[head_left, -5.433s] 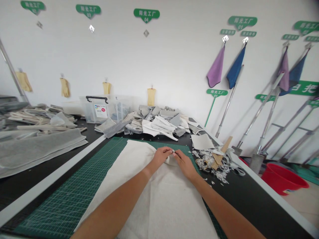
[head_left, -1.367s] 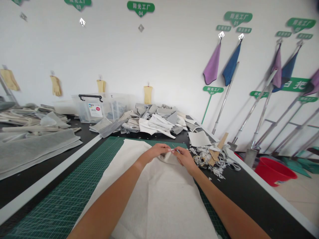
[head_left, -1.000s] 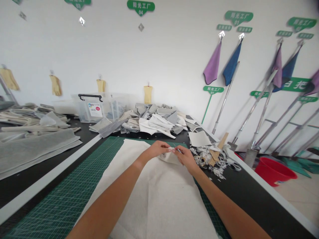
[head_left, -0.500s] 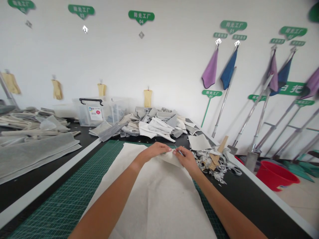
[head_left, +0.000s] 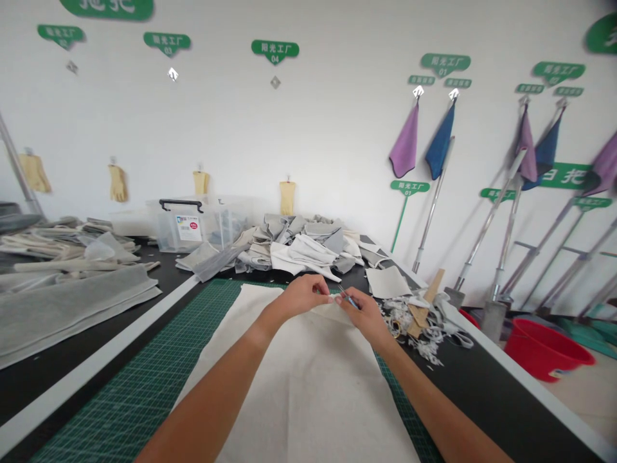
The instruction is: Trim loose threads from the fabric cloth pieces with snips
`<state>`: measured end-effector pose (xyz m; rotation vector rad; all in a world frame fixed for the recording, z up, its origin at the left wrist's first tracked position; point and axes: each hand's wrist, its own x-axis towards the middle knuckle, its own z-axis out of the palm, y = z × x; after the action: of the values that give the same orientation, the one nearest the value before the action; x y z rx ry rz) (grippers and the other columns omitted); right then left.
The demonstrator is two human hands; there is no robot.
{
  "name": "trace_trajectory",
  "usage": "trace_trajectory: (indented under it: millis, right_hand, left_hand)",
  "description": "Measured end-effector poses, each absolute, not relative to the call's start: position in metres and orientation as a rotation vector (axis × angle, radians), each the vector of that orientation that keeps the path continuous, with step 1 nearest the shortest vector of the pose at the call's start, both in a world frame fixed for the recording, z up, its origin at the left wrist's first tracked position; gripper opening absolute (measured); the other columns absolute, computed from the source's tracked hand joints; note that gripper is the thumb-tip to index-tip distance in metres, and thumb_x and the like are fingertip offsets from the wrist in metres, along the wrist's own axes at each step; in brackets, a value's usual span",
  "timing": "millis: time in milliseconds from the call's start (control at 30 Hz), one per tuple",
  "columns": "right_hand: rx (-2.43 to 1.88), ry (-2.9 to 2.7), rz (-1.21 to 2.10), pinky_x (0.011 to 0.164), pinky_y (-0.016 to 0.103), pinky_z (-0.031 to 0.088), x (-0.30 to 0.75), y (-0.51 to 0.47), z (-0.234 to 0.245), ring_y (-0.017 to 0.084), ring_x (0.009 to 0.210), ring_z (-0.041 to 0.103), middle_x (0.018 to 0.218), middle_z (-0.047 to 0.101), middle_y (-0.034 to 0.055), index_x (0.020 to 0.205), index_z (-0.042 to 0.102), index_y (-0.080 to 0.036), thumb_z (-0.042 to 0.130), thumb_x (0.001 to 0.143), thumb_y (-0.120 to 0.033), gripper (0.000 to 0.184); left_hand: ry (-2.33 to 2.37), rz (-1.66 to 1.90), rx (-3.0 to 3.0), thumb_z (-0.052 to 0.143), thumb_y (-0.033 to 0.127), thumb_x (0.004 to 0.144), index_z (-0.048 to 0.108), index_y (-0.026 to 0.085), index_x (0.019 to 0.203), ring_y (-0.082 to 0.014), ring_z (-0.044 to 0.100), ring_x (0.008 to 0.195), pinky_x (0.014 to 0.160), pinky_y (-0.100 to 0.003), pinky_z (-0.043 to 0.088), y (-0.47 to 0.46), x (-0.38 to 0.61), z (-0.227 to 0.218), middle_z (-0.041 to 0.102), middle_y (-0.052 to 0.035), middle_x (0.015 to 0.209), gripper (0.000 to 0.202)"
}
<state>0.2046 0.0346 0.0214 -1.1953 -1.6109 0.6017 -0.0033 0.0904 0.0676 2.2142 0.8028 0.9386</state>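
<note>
A large off-white cloth (head_left: 308, 386) lies over the green cutting mat (head_left: 144, 366). At its far edge my left hand (head_left: 306, 296) is closed, thumb and forefinger pinching the fabric. Close by on the right, my right hand (head_left: 364, 312) is closed around small thread snips (head_left: 351, 299) with a blue handle and a thin metal tip pointing up and left. The right fingertips also touch the cloth's edge, which is lifted a little between the hands. The palm side of my right hand is hidden.
Piled fabric pieces (head_left: 308, 247) sit behind the mat, next to a clear plastic box (head_left: 178, 225). Folded grey cloths (head_left: 72, 308) lie left. Scraps and trimmings (head_left: 424, 321) are right of my right hand. A red bucket (head_left: 544, 347) stands beyond the table's right edge.
The view has tilted up slightly. My left thumb and forefinger have shifted at the cloth's edge, and the edge between the hands hangs less raised. The snips remain in my right hand.
</note>
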Motion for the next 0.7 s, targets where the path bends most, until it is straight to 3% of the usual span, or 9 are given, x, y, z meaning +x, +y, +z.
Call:
trace_trajectory:
  millis: [333,433,700]
  right_hand:
    - [-1.232,-1.64,0.862,0.046,0.021,0.024,0.197,0.028,0.025,0.007,0.046,0.03,0.053,0.038,-0.0075,0.079,0.056,-0.018,0.066,0.086,-0.051,0.034]
    - [-1.25,-1.661,0.887,0.045,0.021,0.023,0.196,0.028,0.026,0.007,0.046,0.029,0.054,0.039,-0.0075,0.08,0.058,-0.018,0.067,0.084,-0.052,0.035]
    - [-1.24,-1.663,0.938,0.045,0.02,0.019,0.192,0.023,0.037,0.006,0.047,0.027,0.056,0.037,-0.0076,0.079,0.056,-0.017,0.067,0.083,-0.055,0.04]
  left_hand:
    - [0.943,1.245,2.437,0.071,0.025,0.082,0.072,0.023,0.082,-0.0186,0.06,0.083,0.077,-0.029,0.043,0.062,-0.016,0.096,0.072,-0.0005,0.084,0.002]
    - [0.967,1.235,2.476,0.069,0.024,0.083,0.076,0.025,0.086,-0.02,0.061,0.087,0.079,-0.031,0.043,0.059,-0.023,0.101,0.072,-0.0013,0.086,0.008]
    - [0.929,1.306,2.274,0.073,0.03,0.081,0.072,0.022,0.082,-0.0144,0.056,0.071,0.066,-0.026,0.04,0.048,-0.033,0.114,0.069,0.0015,0.078,0.008]
